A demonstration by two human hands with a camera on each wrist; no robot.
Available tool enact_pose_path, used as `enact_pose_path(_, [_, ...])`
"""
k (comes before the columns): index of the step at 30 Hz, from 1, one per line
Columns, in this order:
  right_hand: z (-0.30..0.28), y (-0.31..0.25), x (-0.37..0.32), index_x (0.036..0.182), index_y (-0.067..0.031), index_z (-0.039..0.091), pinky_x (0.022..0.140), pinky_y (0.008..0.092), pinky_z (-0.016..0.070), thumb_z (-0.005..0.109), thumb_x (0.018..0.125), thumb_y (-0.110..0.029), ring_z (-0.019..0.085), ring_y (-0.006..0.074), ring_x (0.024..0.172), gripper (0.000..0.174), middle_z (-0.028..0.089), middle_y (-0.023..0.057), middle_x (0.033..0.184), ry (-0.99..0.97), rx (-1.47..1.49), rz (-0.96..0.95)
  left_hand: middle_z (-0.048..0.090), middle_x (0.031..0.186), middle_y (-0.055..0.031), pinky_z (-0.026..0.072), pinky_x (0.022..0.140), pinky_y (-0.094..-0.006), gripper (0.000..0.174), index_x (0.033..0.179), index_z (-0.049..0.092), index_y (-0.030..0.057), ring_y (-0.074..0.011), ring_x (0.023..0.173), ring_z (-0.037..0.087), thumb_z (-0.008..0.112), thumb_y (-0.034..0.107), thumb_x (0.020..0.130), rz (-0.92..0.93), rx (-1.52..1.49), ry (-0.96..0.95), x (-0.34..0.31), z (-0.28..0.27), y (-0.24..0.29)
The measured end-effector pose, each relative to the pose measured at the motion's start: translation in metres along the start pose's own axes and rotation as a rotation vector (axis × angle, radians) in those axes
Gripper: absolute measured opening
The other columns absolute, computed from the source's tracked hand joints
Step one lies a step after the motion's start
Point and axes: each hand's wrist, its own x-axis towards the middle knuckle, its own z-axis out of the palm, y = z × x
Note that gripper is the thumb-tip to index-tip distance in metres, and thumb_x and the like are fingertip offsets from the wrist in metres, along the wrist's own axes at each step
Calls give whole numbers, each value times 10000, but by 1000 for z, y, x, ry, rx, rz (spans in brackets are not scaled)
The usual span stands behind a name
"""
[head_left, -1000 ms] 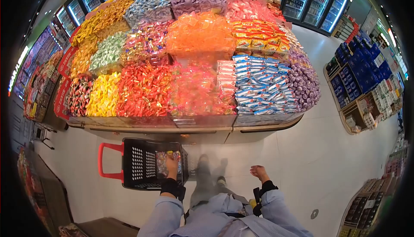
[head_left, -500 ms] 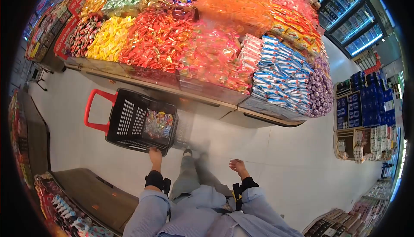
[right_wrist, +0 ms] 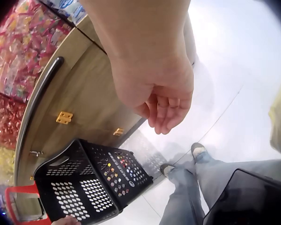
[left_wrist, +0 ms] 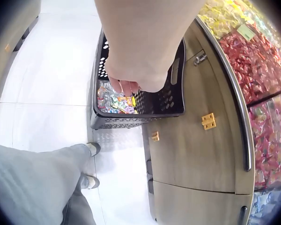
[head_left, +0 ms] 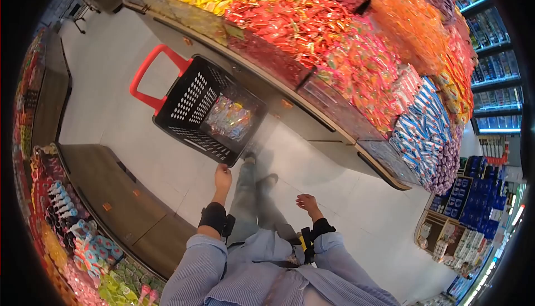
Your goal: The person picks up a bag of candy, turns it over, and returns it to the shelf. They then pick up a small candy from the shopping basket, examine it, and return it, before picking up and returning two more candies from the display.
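A black shopping basket (head_left: pixel 186 91) with a raised red handle stands on the floor beside the candy display. Colourful wrapped sweets (head_left: pixel 229 117) lie at its end away from the handle. My left hand (head_left: pixel 223 175) hangs at the basket's near rim. In the left wrist view its loosely bent fingers (left_wrist: pixel 124 86) overlap the basket above the sweets, with nothing visible in them. My right hand (head_left: pixel 306 201) hangs in the air to the right of the basket. Seen from the right wrist, its fingers (right_wrist: pixel 166 112) are loosely curled and hold nothing.
A large display of wrapped candies (head_left: pixel 290 16) runs along the far side, its wooden base (head_left: pixel 312 122) close to the basket. A low wooden stand (head_left: pixel 120 189) with more goods is at the left. Blue packages (head_left: pixel 473 200) are stacked at the right.
My left hand has come up out of the basket, from over the sweets, to its near rim. The head view has turned, and the basket shows tilted. My right hand stays empty.
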Motion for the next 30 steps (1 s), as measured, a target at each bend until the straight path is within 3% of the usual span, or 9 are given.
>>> enact_pose_path(2, [23, -17, 0, 880, -32, 577, 586, 254, 484, 515, 797, -194, 579, 158, 639, 193, 593, 86, 742, 24, -126, -18, 576, 758, -139, 440, 654, -359, 176, 884, 520, 31, -297, 727, 559, 497, 47, 710, -21, 31, 17, 6, -7, -22])
enact_pose_path(5, [75, -54, -3, 886, 48, 556, 494, 258, 470, 504, 760, -75, 569, 211, 569, 184, 585, 151, 721, 203, -271, -32, 576, 762, -147, 439, 666, -367, 181, 890, 525, 28, -299, 732, 558, 491, 55, 715, -135, 16, 28, 15, -27, -53])
enact_pose_path(8, [86, -67, 18, 877, -28, 577, 569, 249, 481, 515, 802, -181, 573, 142, 602, 182, 594, 82, 741, 108, -537, -120, 581, 798, -169, 439, 686, -378, 181, 885, 531, 22, -313, 769, 561, 487, 64, 714, -234, 82, 46, 28, -43, -78])
enact_pose_path(11, [90, -75, 50, 876, -30, 576, 560, 246, 478, 518, 802, -170, 572, 134, 602, 169, 596, 79, 737, 25, -779, -261, 586, 804, -170, 441, 692, -378, 175, 874, 536, 19, -317, 788, 563, 483, 66, 714, -268, 86, 30, 44, -50, -87])
enact_pose_path(14, [132, -110, 53, 852, -10, 577, 479, 230, 445, 514, 780, -120, 553, 123, 538, 146, 595, 69, 675, 108, -497, -67, 584, 771, -161, 443, 679, -374, 165, 866, 538, 24, -311, 757, 565, 487, 67, 716, -245, 44, 6, 57, -46, -97])
enact_pose_path(17, [156, -125, 68, 854, -19, 577, 482, 230, 443, 487, 789, -128, 549, 129, 533, 155, 593, 78, 675, 115, -626, -89, 579, 740, -152, 445, 661, -363, 151, 858, 538, 33, -301, 722, 566, 488, 62, 718, -285, -40, -14, 60, -38, -80])
enact_pose_path(21, [173, -133, 86, 871, -48, 577, 563, 245, 479, 505, 818, -168, 576, 129, 606, 150, 599, 63, 734, 40, -694, -43, 573, 731, -139, 444, 640, -351, 140, 857, 532, 44, -285, 697, 564, 484, 55, 726, -291, -101, -67, 63, -27, -65])
enact_pose_path(30, [203, -172, 107, 923, -58, 568, 648, 248, 476, 492, 833, -197, 582, 142, 721, 182, 597, 63, 797, 21, -664, 86, 570, 749, -128, 442, 641, -363, 143, 875, 518, 66, -286, 698, 561, 485, 65, 735, -310, -99, -134, 59, -9, -59])
